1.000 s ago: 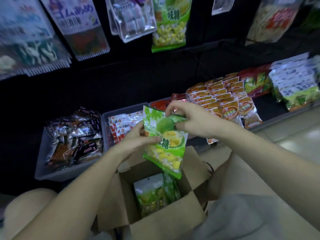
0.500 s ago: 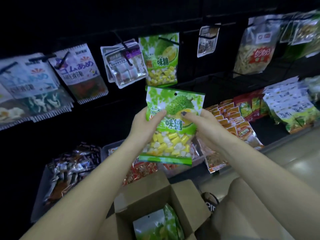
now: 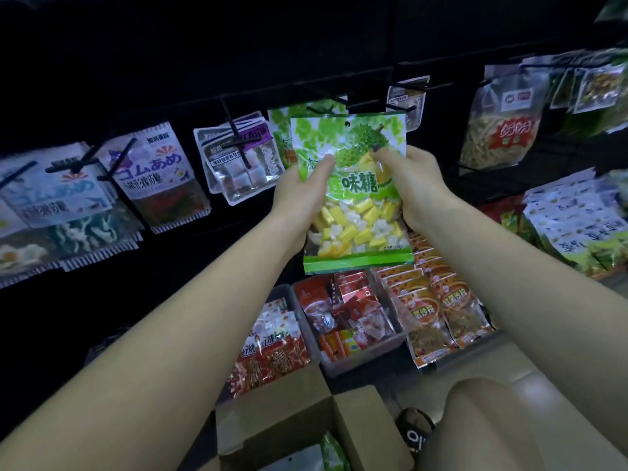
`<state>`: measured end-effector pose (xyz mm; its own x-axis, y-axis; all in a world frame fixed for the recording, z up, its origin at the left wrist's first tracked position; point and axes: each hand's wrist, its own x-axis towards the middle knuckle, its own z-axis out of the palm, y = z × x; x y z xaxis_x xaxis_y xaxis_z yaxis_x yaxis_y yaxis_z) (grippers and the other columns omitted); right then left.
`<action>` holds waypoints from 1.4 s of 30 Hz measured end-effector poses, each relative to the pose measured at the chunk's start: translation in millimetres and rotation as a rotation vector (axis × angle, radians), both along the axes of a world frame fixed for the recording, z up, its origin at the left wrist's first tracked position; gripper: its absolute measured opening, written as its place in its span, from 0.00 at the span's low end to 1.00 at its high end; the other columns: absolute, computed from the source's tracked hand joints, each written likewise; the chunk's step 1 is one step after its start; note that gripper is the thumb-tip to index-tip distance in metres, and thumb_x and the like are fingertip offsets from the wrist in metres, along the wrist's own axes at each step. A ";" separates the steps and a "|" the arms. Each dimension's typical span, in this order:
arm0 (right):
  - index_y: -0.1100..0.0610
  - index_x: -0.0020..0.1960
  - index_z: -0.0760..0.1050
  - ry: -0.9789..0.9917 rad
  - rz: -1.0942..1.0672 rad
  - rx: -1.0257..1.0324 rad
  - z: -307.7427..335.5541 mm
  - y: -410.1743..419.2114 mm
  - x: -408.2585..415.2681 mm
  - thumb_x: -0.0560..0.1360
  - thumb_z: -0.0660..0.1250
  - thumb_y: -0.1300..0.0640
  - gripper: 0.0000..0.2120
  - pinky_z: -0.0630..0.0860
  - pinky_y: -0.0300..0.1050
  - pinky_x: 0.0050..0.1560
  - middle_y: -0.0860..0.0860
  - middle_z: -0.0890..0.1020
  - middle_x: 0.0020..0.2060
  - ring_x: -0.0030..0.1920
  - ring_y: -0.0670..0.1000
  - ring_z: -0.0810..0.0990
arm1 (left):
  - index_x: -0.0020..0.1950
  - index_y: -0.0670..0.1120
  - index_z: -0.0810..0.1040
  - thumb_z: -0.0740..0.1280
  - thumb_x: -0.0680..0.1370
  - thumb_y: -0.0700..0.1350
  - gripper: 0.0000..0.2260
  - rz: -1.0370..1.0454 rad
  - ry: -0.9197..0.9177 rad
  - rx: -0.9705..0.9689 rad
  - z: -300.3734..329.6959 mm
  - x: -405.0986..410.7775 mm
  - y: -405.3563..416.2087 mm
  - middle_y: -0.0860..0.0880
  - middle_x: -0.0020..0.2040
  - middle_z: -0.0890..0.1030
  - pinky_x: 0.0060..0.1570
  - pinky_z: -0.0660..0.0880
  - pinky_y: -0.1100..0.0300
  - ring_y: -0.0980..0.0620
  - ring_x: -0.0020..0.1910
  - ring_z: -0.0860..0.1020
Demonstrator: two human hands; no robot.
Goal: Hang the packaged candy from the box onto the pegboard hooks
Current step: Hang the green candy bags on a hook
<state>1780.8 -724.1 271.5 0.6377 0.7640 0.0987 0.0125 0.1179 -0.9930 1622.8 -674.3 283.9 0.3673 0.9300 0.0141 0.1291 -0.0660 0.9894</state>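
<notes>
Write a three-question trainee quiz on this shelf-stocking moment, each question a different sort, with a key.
1. True or false: the green durian candy bag is held by one hand only.
2. Multiple choice: the punched hole at the bag's top is A) already threaded on a hook, B) just below the hook with the matching green bags, not yet on it, C) torn open.
3. Fill in: more green bags wait in the ______ at the bottom of the view.

Key
1. False: the left hand and right hand each have a grip on a side.
2. B.
3. Cardboard box.
</notes>
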 end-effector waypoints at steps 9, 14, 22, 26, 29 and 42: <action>0.53 0.45 0.80 0.028 0.001 0.018 -7.8 24.6 15.5 0.75 0.73 0.49 0.08 0.74 0.53 0.44 0.53 0.82 0.43 0.44 0.58 0.81 | 0.85 0.50 0.51 0.65 0.81 0.64 0.40 0.038 0.063 -0.049 -5.5 8.3 11.6 0.47 0.83 0.62 0.75 0.66 0.43 0.43 0.79 0.66; 0.57 0.49 0.80 0.019 0.008 -0.014 -11.1 44.8 17.5 0.71 0.74 0.47 0.15 0.79 0.62 0.56 0.55 0.82 0.45 0.48 0.61 0.83 | 0.85 0.47 0.52 0.64 0.82 0.63 0.39 0.073 0.103 -0.041 -8.5 12.9 27.8 0.47 0.84 0.60 0.75 0.64 0.46 0.44 0.80 0.64; 0.53 0.48 0.79 -0.079 0.012 -0.003 -9.4 96.6 37.1 0.79 0.71 0.50 0.07 0.76 0.50 0.47 0.53 0.82 0.46 0.47 0.57 0.81 | 0.83 0.44 0.60 0.61 0.83 0.64 0.35 0.070 0.188 -0.060 -26.8 28.2 78.6 0.46 0.81 0.66 0.72 0.69 0.48 0.43 0.76 0.69; 0.51 0.43 0.78 -0.100 -0.011 0.001 -9.5 128.0 38.7 0.78 0.71 0.52 0.07 0.80 0.58 0.53 0.53 0.82 0.45 0.50 0.60 0.82 | 0.83 0.43 0.59 0.57 0.85 0.61 0.32 0.079 0.183 -0.109 -35.7 38.8 105.5 0.46 0.78 0.67 0.65 0.68 0.51 0.43 0.75 0.70; 0.51 0.43 0.79 -0.097 -0.031 -0.006 -10.0 150.4 41.3 0.76 0.73 0.52 0.06 0.82 0.60 0.54 0.54 0.83 0.44 0.48 0.59 0.84 | 0.85 0.42 0.53 0.53 0.86 0.62 0.34 0.094 0.206 -0.176 -38.6 47.9 122.8 0.44 0.82 0.62 0.74 0.63 0.47 0.41 0.79 0.65; 0.55 0.51 0.70 -0.160 -0.143 -0.253 -40.3 167.6 39.9 0.78 0.67 0.38 0.19 0.76 0.47 0.50 0.49 0.74 0.43 0.43 0.50 0.75 | 0.84 0.39 0.48 0.55 0.86 0.62 0.37 0.008 0.492 -0.123 -88.7 5.7 117.2 0.39 0.82 0.62 0.72 0.64 0.54 0.41 0.79 0.64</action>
